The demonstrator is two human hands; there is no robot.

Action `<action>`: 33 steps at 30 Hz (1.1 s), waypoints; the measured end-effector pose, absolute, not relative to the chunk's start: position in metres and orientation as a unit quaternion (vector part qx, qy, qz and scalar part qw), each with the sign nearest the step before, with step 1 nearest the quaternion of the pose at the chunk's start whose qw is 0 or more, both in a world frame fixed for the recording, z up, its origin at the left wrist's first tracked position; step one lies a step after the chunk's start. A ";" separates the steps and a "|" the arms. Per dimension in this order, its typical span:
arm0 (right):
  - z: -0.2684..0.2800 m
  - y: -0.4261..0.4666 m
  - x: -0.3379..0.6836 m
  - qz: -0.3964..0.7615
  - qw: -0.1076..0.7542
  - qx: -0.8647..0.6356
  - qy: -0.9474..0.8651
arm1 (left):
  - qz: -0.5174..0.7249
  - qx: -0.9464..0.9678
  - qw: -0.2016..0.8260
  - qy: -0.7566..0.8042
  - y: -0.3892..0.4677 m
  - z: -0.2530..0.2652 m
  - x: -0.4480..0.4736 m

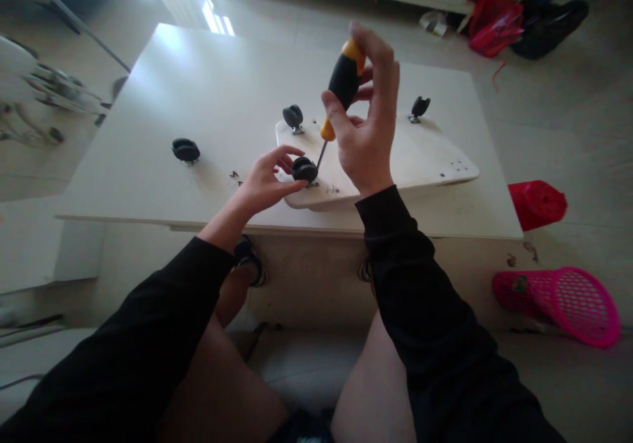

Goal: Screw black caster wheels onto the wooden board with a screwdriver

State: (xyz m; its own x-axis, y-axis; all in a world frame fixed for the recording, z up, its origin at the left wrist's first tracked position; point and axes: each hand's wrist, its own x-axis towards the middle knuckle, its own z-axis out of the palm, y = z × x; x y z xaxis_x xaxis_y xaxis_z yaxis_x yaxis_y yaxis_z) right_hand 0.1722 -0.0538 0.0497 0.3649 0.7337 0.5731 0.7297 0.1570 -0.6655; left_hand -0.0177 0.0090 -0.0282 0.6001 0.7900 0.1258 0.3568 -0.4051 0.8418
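My right fingers [380, 51] are gripping the screwdriver [343, 79], slanting down, perhaps onto the caster [304, 169] my left fingers [291, 186] are pinching

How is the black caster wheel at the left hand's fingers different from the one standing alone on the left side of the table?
The held caster is on the white board; the lone caster is on the bare table. The left hand grips the held caster, with a screwdriver coming down beside it; nothing touches the lone caster. Both have black wheels.
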 end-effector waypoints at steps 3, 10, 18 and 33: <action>0.051 -0.049 0.174 0.012 0.510 -0.627 -0.588 | 0.270 0.792 0.408 0.365 0.009 -0.028 -0.017; 0.045 -0.028 0.183 0.050 0.543 -0.574 -0.611 | 0.261 0.793 0.409 0.370 0.011 -0.028 -0.018; 0.018 0.003 0.202 -0.011 0.590 -0.493 -0.639 | 0.257 0.811 0.381 0.362 0.013 -0.028 -0.023; 0.012 0.008 0.210 0.010 0.601 -0.433 -0.672 | 0.252 0.833 0.362 0.335 0.014 -0.025 -0.030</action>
State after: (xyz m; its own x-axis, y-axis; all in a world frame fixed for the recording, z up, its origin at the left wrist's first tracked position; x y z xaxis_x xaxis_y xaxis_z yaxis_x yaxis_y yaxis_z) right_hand 0.2101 0.0084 0.0120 0.0966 0.5936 0.7989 0.5701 0.6250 -0.5333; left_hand -0.0297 0.0136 -0.0248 0.6484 0.7402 0.1778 0.3754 -0.5141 0.7712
